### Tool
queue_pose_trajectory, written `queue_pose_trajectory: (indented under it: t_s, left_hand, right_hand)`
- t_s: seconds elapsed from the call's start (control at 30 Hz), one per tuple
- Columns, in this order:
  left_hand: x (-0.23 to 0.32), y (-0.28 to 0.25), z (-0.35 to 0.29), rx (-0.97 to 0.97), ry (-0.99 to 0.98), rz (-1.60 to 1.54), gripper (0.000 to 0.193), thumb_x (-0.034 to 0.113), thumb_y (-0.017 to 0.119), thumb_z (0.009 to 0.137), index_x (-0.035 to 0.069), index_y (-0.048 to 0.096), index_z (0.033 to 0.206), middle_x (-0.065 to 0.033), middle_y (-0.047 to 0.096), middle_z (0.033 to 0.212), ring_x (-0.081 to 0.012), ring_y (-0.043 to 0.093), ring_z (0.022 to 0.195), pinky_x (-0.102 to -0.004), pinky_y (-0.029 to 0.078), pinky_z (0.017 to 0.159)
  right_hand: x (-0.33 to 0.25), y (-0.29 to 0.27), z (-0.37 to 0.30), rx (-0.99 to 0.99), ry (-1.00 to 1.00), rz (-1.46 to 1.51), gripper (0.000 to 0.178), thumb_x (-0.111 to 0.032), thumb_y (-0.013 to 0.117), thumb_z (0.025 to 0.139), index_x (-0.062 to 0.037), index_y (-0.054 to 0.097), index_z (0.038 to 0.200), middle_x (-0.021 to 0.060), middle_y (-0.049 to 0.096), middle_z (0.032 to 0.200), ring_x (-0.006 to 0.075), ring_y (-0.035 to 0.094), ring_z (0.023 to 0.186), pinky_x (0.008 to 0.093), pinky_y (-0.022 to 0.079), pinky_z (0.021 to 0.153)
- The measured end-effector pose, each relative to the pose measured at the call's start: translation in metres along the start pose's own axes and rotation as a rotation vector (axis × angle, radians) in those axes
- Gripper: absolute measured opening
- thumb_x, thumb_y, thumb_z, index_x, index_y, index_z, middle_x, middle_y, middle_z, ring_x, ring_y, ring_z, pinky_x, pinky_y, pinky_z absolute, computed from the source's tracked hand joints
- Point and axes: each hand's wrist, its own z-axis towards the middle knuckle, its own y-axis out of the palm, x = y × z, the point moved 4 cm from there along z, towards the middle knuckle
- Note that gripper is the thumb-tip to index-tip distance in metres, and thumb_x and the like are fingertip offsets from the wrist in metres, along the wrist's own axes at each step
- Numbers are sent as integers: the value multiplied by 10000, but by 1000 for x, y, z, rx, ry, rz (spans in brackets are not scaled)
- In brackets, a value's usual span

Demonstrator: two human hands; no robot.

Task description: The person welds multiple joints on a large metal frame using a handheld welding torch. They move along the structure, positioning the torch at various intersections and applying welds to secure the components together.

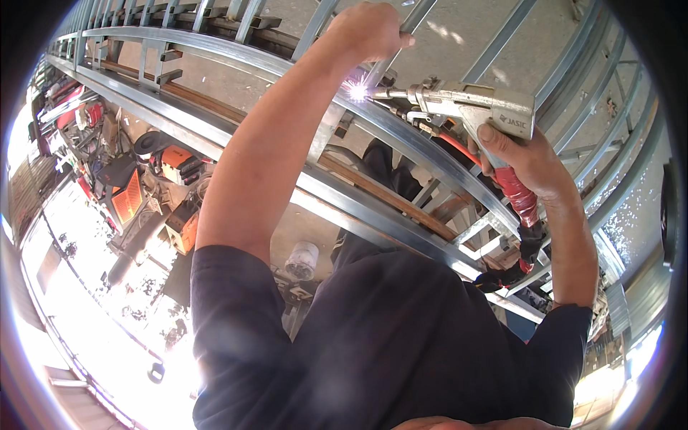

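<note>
My right hand (521,159) is wrapped round the grip of a silver-grey welding gun (476,104), its thumb lying along the side. The gun's thin nozzle points left, and a bright violet-white arc with sparks burns at its tip, against the long galvanised rail (401,127) of a metal frame. Beyond the arc, my left hand (367,32) is closed, its thumb against a slanting metal bar (388,66) that meets the rail close to the weld. The fingers' undersides are hidden. From the gun's grip, a red-wrapped cable (517,197) runs down toward my right arm.
More frame bars (502,39) spread across the far side. A second rail (358,204) and brown steel lengths (401,202) lie nearer my body. On the left ground are orange-and-black machines (180,163) and assorted clutter; a white bucket (302,259) stands below my left arm.
</note>
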Motion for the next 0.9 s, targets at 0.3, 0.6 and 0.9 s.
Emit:
queue_pose_trajectory:
  t_s: [0.3,0.6,0.9]
  left_hand:
    - [3,3,-4,-72,-45,16,431,395,679,957,26,713,1178,-241,698,1163,-408,672,1089,-505,529,961]
    - [1,6,1,-71,-45,7,436,404,665,967,29,712,1185,-232,697,1179,-408,669,1098,-510,527,969]
    - [0,9,5,-65,-30,11,444,416,657,968,29,718,1178,-227,701,1183,-410,672,1101,-512,528,971]
  right_hand:
    - [2,0,-1,2,40,-10,530,-480,741,953,-5,679,1181,71,693,868,138,646,686,296,549,616]
    - [-4,3,-3,4,26,-10,496,-446,732,970,-11,671,1201,68,689,878,137,638,694,304,548,614]
    - [3,-1,-7,-11,41,-29,510,-449,741,961,0,669,1193,73,696,887,140,650,699,310,561,612]
